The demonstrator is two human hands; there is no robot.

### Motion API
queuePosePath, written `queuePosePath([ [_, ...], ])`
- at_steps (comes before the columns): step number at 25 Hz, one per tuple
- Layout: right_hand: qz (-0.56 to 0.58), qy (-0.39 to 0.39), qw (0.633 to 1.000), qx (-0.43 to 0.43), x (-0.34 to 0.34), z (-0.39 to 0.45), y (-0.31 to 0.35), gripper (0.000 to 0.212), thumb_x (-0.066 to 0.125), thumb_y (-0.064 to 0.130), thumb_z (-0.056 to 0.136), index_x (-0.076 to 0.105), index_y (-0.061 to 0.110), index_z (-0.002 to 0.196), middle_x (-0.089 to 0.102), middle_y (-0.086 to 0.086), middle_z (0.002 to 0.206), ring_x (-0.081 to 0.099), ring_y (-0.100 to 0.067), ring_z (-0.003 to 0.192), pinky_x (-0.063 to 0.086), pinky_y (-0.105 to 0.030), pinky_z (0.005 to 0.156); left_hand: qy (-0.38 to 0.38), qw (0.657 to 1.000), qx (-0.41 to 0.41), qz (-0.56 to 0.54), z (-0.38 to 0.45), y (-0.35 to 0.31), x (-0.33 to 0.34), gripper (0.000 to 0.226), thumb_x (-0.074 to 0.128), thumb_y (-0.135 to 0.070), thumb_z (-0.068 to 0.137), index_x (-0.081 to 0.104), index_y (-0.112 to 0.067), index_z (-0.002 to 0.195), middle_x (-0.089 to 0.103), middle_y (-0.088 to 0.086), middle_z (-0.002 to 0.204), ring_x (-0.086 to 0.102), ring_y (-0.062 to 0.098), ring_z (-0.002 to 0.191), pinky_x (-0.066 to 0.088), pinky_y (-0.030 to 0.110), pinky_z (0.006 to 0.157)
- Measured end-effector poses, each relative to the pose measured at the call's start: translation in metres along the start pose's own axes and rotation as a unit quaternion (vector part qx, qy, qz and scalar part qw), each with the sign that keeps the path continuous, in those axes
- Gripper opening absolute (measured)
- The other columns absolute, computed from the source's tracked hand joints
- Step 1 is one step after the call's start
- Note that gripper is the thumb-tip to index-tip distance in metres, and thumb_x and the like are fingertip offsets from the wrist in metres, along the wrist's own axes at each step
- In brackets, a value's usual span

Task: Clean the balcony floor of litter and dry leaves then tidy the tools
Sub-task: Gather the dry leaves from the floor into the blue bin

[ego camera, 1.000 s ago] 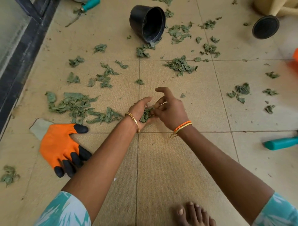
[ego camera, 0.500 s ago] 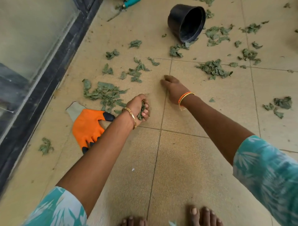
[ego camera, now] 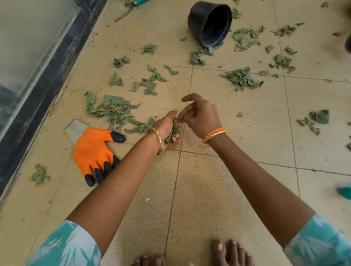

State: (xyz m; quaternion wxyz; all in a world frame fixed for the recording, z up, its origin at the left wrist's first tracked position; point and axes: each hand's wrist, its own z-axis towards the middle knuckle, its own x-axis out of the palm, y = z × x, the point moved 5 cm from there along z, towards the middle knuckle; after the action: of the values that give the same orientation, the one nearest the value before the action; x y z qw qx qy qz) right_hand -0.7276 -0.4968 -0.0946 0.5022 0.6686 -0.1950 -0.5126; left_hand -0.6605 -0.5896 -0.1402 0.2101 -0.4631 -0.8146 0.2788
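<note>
Green crinkled leaves (ego camera: 173,131) — bunched in left hand (ego camera: 167,127)'s curled fingers (ego camera: 175,139).

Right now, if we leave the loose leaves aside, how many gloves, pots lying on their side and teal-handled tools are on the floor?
orange glove: 1
black pot on its side: 1
teal-handled tools: 2, one at the top edge, one at the right edge, both cut off by the frame
Total: 4
</note>
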Motion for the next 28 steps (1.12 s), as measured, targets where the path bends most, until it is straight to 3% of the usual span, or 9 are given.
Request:
queuePosePath([
  [2, -0.02, 0.001, 1.0, -0.007, -0.004, -0.022, 0.006, 0.04, 0.063, 0.0, 0.078, 0.057, 0.014, 0.115, 0.07, -0.002, 0.075, 0.066, -0.012, 0.068, 0.053, -0.019, 0.066, 0.008, 1.0, 0.015, 0.005, 0.0, 0.005, 0.013, 0.038, 0.043, -0.043, 0.097, 0.051, -0.012, 0.076, 0.045, 0.001, 0.055, 0.037, 0.009, 0.032, 0.027, 0.012, 0.034],
  [4, -0.072, -0.031, 0.996, -0.033, -0.018, -0.027, 0.002, 0.031, 0.06, 0.006, 0.081, 0.061, 0.015, 0.11, 0.07, -0.001, 0.079, 0.063, -0.015, 0.077, 0.051, -0.027, 0.074, 0.014, 1.0, 0.018, -0.012, -0.001, 0.009, 0.024, 0.032, 0.045, -0.033, 0.097, 0.05, -0.013, 0.072, 0.043, 0.0, 0.057, 0.037, 0.008, 0.032, 0.025, 0.012, 0.035],
  [7, -0.163, -0.101, 0.981, 0.009, -0.052, -0.02, -0.038, 0.026, 0.053, 0.005, 0.085, 0.064, 0.009, 0.109, 0.064, -0.011, 0.11, 0.056, -0.026, 0.104, 0.047, -0.039, 0.091, 0.034, 0.999, 0.001, -0.008, -0.002, 0.011, 0.034, 0.033, 0.042, -0.024, 0.098, 0.044, -0.015, 0.066, 0.042, -0.001, 0.059, 0.035, 0.006, 0.03, 0.023, 0.009, 0.033],
  [10, -0.31, -0.047, 0.943, 0.109, -0.066, -0.026, -0.089, 0.038, 0.044, -0.003, 0.089, 0.052, 0.001, 0.126, 0.039, -0.022, 0.14, 0.034, -0.039, 0.129, 0.034, -0.043, 0.104, 0.045, 0.999, -0.017, -0.004, -0.002, 0.015, 0.032, 0.034, 0.04, -0.022, 0.098, 0.039, -0.016, 0.064, 0.041, -0.001, 0.061, 0.035, 0.006, 0.029, 0.024, 0.008, 0.033],
  [16, -0.359, -0.1, 0.927, 0.05, -0.068, -0.03, -0.088, 0.024, 0.044, -0.012, 0.084, 0.067, -0.009, 0.093, 0.063, -0.024, 0.097, 0.055, -0.037, 0.092, 0.047, -0.038, 0.071, 0.058, 0.998, -0.035, -0.016, -0.008, 0.025, 0.021, 0.035, 0.043, -0.024, 0.097, 0.039, -0.017, 0.063, 0.043, -0.001, 0.06, 0.038, 0.007, 0.031, 0.025, 0.009, 0.031],
  [19, -0.26, -0.093, 0.96, 0.046, -0.063, -0.029, -0.069, 0.021, 0.051, -0.009, 0.079, 0.07, -0.003, 0.085, 0.067, -0.019, 0.084, 0.062, -0.032, 0.078, 0.052, -0.035, 0.069, 0.056, 0.998, -0.04, -0.014, -0.017, 0.032, 0.014, 0.03, 0.042, -0.021, 0.098, 0.05, -0.013, 0.07, 0.056, 0.001, 0.057, 0.043, 0.008, 0.033, 0.028, 0.01, 0.031],
  [23, -0.034, -0.033, 0.998, 0.049, -0.015, -0.05, -0.02, 0.029, 0.069, -0.001, 0.073, 0.065, 0.011, 0.099, 0.065, -0.003, 0.081, 0.063, -0.016, 0.067, 0.051, -0.022, 0.064, 0.031, 0.999, -0.027, -0.008, -0.027, 0.043, -0.004, 0.026, 0.04, -0.018, 0.099, 0.059, -0.006, 0.088, 0.067, 0.014, 0.081, 0.048, 0.01, 0.037, 0.032, 0.012, 0.032],
  [25, -0.01, 0.023, 0.999, 0.023, 0.015, -0.058, -0.002, 0.038, 0.069, -0.002, 0.073, 0.06, 0.013, 0.107, 0.063, -0.001, 0.081, 0.065, -0.018, 0.068, 0.054, -0.027, 0.065, 0.007, 0.999, -0.009, -0.037, -0.033, 0.047, -0.018, 0.025, 0.042, -0.02, 0.1, 0.057, -0.007, 0.085, 0.062, 0.011, 0.066, 0.049, 0.011, 0.037, 0.033, 0.013, 0.032],
  [28, -0.045, 0.102, 0.993, -0.041, 0.046, -0.061, 0.014, 0.026, 0.063, -0.004, 0.076, 0.066, 0.008, 0.098, 0.065, -0.003, 0.08, 0.064, -0.017, 0.07, 0.053, -0.027, 0.07, -0.035, 0.998, 0.021, -0.041, -0.041, 0.053, -0.046, 0.026, 0.045, -0.022, 0.1, 0.058, -0.01, 0.081, 0.054, 0.006, 0.063, 0.049, 0.011, 0.038, 0.032, 0.013, 0.034],
])
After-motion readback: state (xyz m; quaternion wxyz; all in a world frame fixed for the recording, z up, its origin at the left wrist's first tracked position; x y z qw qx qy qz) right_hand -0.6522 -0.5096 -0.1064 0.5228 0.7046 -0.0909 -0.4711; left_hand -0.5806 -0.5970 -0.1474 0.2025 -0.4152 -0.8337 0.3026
